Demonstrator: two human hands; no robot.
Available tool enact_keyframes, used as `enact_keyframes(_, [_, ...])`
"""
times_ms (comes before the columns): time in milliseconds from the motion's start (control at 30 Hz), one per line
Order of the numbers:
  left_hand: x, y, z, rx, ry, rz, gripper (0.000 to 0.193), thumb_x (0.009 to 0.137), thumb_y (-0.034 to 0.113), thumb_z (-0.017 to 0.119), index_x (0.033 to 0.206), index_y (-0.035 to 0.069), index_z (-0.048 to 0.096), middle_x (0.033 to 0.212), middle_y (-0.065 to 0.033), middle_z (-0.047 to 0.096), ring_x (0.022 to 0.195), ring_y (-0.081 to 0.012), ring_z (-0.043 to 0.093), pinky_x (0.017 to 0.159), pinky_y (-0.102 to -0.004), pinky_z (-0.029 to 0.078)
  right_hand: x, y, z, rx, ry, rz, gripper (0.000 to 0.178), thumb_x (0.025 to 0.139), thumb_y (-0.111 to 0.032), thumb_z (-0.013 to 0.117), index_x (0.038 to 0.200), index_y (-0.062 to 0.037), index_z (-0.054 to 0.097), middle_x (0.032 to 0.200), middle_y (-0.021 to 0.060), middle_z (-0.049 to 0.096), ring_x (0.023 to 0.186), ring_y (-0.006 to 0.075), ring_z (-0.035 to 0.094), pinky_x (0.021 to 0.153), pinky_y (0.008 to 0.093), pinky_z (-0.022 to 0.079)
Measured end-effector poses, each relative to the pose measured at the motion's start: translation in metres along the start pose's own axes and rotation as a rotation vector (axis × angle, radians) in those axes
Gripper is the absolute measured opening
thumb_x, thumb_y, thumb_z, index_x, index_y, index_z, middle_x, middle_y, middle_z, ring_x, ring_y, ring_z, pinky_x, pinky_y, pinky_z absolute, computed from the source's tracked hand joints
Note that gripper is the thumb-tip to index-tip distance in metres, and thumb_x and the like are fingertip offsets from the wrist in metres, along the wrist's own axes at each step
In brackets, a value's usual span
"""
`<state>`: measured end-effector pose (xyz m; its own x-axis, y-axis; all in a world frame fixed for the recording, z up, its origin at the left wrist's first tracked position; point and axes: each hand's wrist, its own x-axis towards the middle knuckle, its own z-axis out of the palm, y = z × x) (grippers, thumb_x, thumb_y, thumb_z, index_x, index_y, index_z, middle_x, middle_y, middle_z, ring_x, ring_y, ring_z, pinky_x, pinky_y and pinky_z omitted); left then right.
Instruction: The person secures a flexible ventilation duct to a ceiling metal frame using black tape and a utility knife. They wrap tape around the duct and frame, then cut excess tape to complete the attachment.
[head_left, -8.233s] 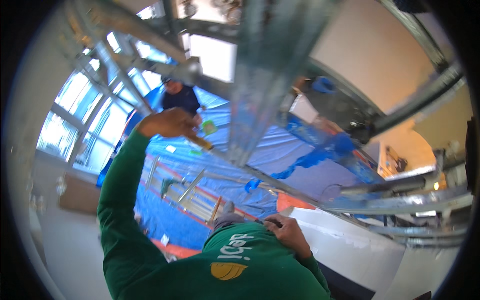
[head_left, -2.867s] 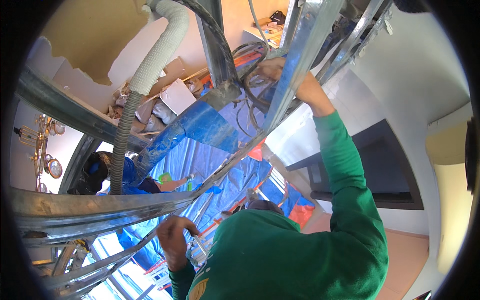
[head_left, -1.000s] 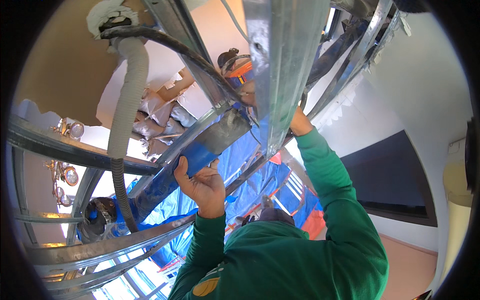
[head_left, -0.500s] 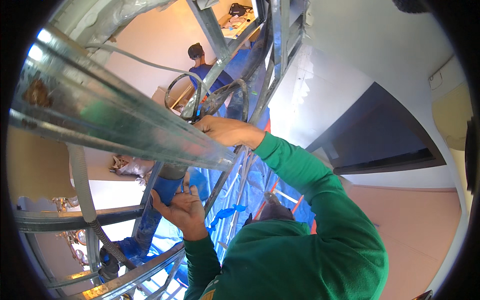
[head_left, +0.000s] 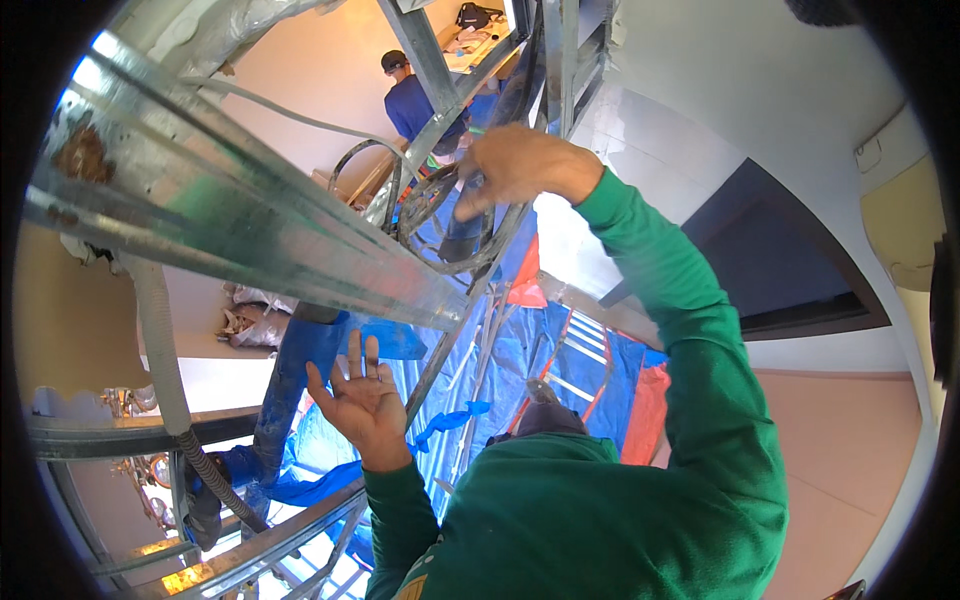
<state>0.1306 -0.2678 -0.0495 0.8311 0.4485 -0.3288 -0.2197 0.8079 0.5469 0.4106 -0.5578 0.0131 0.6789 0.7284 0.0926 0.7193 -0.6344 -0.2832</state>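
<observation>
My left hand [head_left: 365, 408] is open, palm up and fingers spread, beside a pipe wrapped in blue sheeting [head_left: 290, 365]. A loose blue flap [head_left: 390, 338] sticks out from the wrap just beyond my fingertips. My right hand [head_left: 525, 168], slightly blurred, is raised over a dark looped cable [head_left: 430, 205] and pipes among the metal framing. Its thumb and fingers are apart, with no held thing visible between them. A wide galvanized metal channel [head_left: 240, 220] slants across in front of the left hand and the pipe. A twisted blue strip [head_left: 450, 424] hangs right of my left hand.
A ladder with orange rails [head_left: 565, 360] stands below on blue sheeting [head_left: 520, 330]. Metal studs [head_left: 425, 60] and a corrugated conduit [head_left: 165, 360] crowd the left. Another person in dark blue [head_left: 415, 105] is at the far side. A dark screen-like panel [head_left: 770, 250] is at right.
My right hand has moved up and right, away from the metal channel toward the cable loops. My left hand has drawn off the blue-wrapped pipe and opened. The other person has shifted slightly.
</observation>
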Motion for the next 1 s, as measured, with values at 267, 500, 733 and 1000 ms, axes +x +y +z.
enact_keyframes(267, [-0.001,-0.004,0.001,0.157,0.022,-0.071,0.047,0.105,0.048,0.073,0.125,0.005,0.069,0.139,-0.0140,0.072,0.113,-0.0295,0.073,0.090,-0.0381,0.055,-0.024,0.005,0.015,-0.255,-0.056,-0.282,0.061,0.065,-0.053,0.096,0.114,-0.0178,0.085,0.125,0.0066,0.076,0.144,0.0369,0.054,0.115,0.0631,0.039])
enact_keyframes(500, [0.002,-0.016,-0.011,0.279,-0.024,-0.074,0.041,0.105,0.040,0.072,0.131,0.009,0.070,0.133,-0.0097,0.074,0.115,-0.0260,0.071,0.098,-0.0391,0.047,-0.008,-0.031,0.013,-0.618,-0.230,-0.223,0.020,0.090,-0.020,0.073,0.107,-0.0117,0.080,0.104,0.0063,0.080,0.118,0.0350,0.072,0.106,0.0543,0.048])
enact_keyframes(733, [0.011,-0.018,-0.010,0.304,-0.084,-0.102,0.053,0.102,0.041,0.074,0.143,0.007,0.064,0.140,-0.0126,0.068,0.122,-0.0279,0.068,0.099,-0.0406,0.046,0.028,-0.044,-0.029,-0.588,-0.447,-0.191,0.039,0.065,-0.016,0.086,0.103,-0.0070,0.086,0.105,0.0195,0.082,0.102,0.0407,0.080,0.079,0.0569,0.063])
enact_keyframes(1000, [0.010,-0.024,-0.012,0.310,-0.141,-0.023,0.038,0.103,0.033,0.076,0.131,0.008,0.069,0.122,-0.0112,0.073,0.110,-0.0280,0.073,0.090,-0.0427,0.050,0.017,-0.060,-0.083,-0.231,-0.443,-0.238,0.056,0.071,-0.022,0.087,0.124,-0.0055,0.078,0.112,0.0229,0.079,0.109,0.0420,0.075,0.092,0.0515,0.057])
